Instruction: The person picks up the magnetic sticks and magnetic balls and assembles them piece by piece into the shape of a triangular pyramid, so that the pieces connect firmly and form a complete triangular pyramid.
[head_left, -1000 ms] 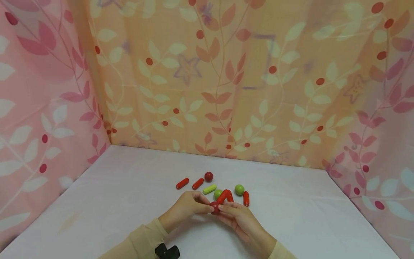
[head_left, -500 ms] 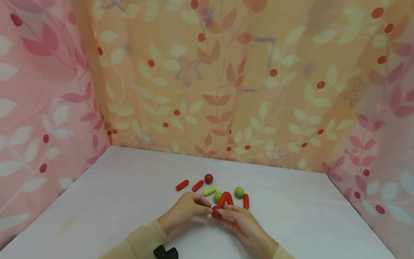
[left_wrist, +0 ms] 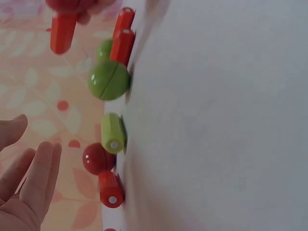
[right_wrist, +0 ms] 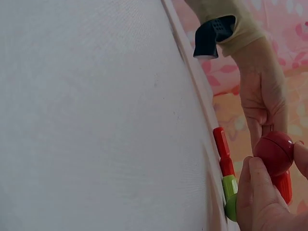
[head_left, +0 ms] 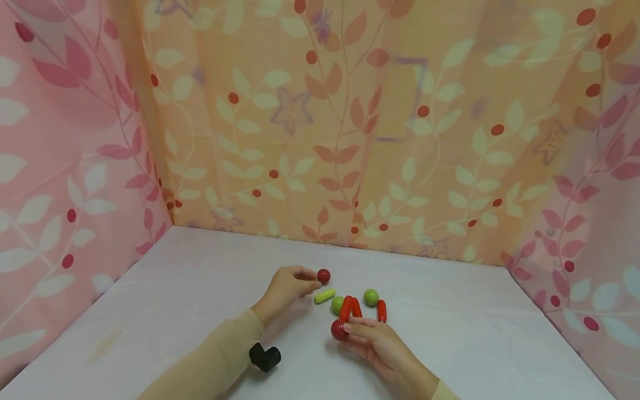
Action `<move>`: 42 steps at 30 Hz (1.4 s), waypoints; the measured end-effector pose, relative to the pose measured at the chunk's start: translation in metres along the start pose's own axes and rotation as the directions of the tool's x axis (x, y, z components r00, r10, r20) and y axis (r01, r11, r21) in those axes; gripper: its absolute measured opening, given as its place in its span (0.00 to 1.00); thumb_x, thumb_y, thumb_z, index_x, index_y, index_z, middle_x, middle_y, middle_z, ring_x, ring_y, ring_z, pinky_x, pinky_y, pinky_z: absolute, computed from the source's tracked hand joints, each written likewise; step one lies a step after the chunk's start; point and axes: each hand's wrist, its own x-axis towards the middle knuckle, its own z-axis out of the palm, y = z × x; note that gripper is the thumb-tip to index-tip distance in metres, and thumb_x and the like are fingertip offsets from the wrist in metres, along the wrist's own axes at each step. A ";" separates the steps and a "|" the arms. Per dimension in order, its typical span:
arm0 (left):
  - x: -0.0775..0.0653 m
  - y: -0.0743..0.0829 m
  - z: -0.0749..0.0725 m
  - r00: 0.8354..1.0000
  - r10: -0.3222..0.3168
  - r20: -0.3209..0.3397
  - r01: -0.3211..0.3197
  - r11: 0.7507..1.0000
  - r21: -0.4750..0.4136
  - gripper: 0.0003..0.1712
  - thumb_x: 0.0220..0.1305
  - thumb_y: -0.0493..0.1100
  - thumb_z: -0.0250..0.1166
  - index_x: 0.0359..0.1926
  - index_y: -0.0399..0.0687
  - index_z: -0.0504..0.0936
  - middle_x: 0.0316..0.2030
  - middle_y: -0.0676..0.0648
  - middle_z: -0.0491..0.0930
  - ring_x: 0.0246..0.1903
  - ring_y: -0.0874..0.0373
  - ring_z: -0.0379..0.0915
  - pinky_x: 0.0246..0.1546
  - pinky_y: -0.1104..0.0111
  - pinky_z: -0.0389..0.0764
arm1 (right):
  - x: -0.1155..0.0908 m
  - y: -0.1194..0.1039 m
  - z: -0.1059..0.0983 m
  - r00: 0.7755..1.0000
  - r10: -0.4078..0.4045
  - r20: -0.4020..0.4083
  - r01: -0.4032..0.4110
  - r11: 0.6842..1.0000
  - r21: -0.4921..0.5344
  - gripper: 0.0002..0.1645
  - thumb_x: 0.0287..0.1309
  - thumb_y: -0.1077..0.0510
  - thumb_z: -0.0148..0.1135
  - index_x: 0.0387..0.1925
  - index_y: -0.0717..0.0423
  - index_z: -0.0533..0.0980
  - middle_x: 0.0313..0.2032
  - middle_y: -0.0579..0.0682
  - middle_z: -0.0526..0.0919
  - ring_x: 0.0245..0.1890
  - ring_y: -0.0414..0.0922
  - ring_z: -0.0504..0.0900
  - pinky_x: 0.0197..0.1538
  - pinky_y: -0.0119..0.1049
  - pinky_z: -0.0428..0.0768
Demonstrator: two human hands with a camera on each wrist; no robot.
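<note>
My right hand [head_left: 380, 341] pinches a red ball [head_left: 339, 330] between thumb and fingers, above the white tabletop. A red rod [left_wrist: 62, 33] juts from that ball, pointing away from me. My left hand [head_left: 287, 294] is raised over the left part of the pieces. Its thumb and fingers [left_wrist: 41, 168] stand apart with nothing between them in the left wrist view. Beside its fingertips is a second red ball [head_left: 323, 276]. One red rod [left_wrist: 110, 190] near that ball shows in the left wrist view but is hidden behind the hand in the head view.
Around the hands lie a yellow-green rod [head_left: 325, 296], two green balls, one nearer [head_left: 338, 304] and one further right [head_left: 371, 297], and a red rod [head_left: 382, 311]. A black device [head_left: 265, 357] sits at the left wrist. Patterned curtains [head_left: 320, 122] enclose the white table [head_left: 200, 266].
My left hand has left the held red ball and moved up and left, covering the red rods there. The right hand keeps its grip on the ball, shifted slightly right.
</note>
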 end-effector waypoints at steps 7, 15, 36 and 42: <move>0.021 0.000 -0.003 0.997 -0.013 -0.073 0.020 0.995 0.097 0.14 0.58 0.43 0.73 0.44 0.44 0.86 0.43 0.47 0.86 0.43 0.54 0.79 0.48 0.63 0.82 | -0.001 0.002 0.001 0.999 0.049 -0.006 -0.049 0.999 -0.002 0.40 0.63 0.55 0.66 0.68 0.72 0.62 0.51 0.53 0.85 0.48 0.45 0.86 0.56 0.44 0.81; 0.037 0.006 -0.001 0.998 -0.053 -0.040 0.055 0.996 0.067 0.22 0.58 0.48 0.73 0.51 0.44 0.83 0.47 0.47 0.84 0.47 0.51 0.77 0.54 0.59 0.81 | -0.002 0.001 -0.001 0.999 0.050 -0.010 -0.050 0.999 0.006 0.40 0.63 0.55 0.66 0.68 0.72 0.62 0.50 0.52 0.85 0.48 0.45 0.86 0.56 0.44 0.81; 0.060 -0.005 0.014 0.990 -0.141 -0.011 0.141 0.990 0.003 0.23 0.60 0.44 0.71 0.55 0.42 0.81 0.51 0.43 0.81 0.50 0.49 0.76 0.56 0.57 0.81 | -0.004 0.002 -0.004 0.998 0.030 0.062 -0.031 1.000 0.007 0.26 0.65 0.59 0.64 0.60 0.68 0.73 0.50 0.53 0.86 0.47 0.44 0.87 0.56 0.43 0.81; 0.063 -0.007 0.017 0.990 -0.141 -0.029 0.142 0.988 0.061 0.22 0.55 0.43 0.75 0.50 0.42 0.84 0.46 0.45 0.83 0.45 0.50 0.75 0.53 0.58 0.78 | -0.003 0.003 -0.004 0.997 0.034 0.062 -0.033 0.999 -0.010 0.27 0.64 0.59 0.64 0.61 0.70 0.72 0.50 0.54 0.86 0.47 0.44 0.87 0.55 0.42 0.81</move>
